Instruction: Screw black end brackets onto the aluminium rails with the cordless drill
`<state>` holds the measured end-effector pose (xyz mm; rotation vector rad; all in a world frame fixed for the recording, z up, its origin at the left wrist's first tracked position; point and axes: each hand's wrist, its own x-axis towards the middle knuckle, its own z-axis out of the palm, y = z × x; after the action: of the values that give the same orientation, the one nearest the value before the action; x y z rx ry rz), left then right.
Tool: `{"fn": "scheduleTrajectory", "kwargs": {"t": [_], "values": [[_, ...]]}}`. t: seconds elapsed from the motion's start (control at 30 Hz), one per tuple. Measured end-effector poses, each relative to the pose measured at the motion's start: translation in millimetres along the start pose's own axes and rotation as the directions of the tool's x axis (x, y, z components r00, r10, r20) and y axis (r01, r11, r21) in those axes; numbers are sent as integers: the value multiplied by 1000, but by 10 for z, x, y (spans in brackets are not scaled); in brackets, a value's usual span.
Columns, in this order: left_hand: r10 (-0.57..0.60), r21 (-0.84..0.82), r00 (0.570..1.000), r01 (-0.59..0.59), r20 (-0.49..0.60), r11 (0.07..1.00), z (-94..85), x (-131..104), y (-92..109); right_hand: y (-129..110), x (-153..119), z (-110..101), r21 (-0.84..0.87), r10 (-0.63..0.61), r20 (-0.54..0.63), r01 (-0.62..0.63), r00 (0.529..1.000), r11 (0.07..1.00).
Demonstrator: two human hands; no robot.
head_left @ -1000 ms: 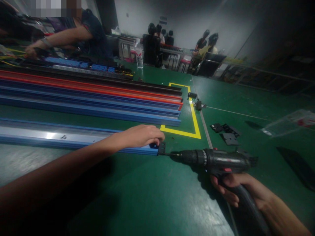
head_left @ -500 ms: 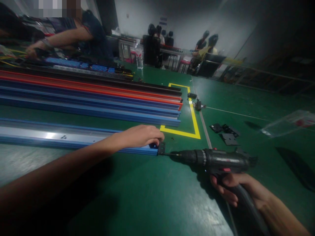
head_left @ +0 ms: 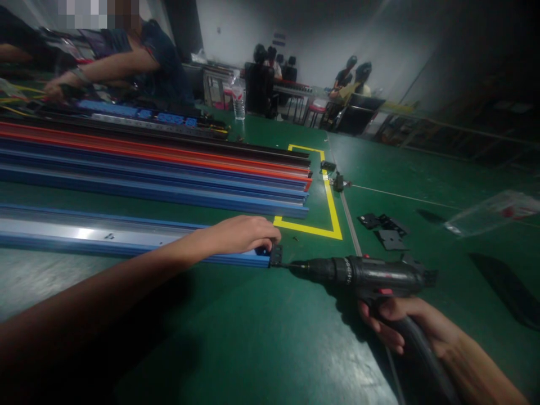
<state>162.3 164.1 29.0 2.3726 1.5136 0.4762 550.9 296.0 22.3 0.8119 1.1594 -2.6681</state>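
A long blue rail (head_left: 236, 260) lies across the green table, with a small black end plate (head_left: 276, 256) at its right end. My left hand (head_left: 248, 233) is closed over that end, fingers curled at the plate; the fingertips are partly hidden. My right hand (head_left: 392, 323) is wrapped round the grip of a black power drill (head_left: 375, 275). The drill lies level and points left, its thin bit meeting the end plate's right face.
Blue and orange rails (head_left: 253, 163) lie behind. Black plates (head_left: 392, 239), a clear bottle on its side (head_left: 493, 214) and small black parts (head_left: 338, 181) are at the right. A water bottle (head_left: 239, 101) stands near a person's arm (head_left: 113, 64) at the back left.
The drill and my right hand have shifted very slightly left. My left hand keeps its place on the rail end.
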Motion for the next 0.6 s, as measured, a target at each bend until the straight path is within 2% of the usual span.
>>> {"fn": "scheduleTrajectory", "kwargs": {"t": [0.43,0.6], "values": [[-7,-1,1000,7,5,1000,14,-3,-10,14,-1,-21,0,21,-51,-21,998,1000],[-13,-6,1000,13,8,1000,3,1,4,15,-7,3,-8,-9,-56,8,998,1000]]}}
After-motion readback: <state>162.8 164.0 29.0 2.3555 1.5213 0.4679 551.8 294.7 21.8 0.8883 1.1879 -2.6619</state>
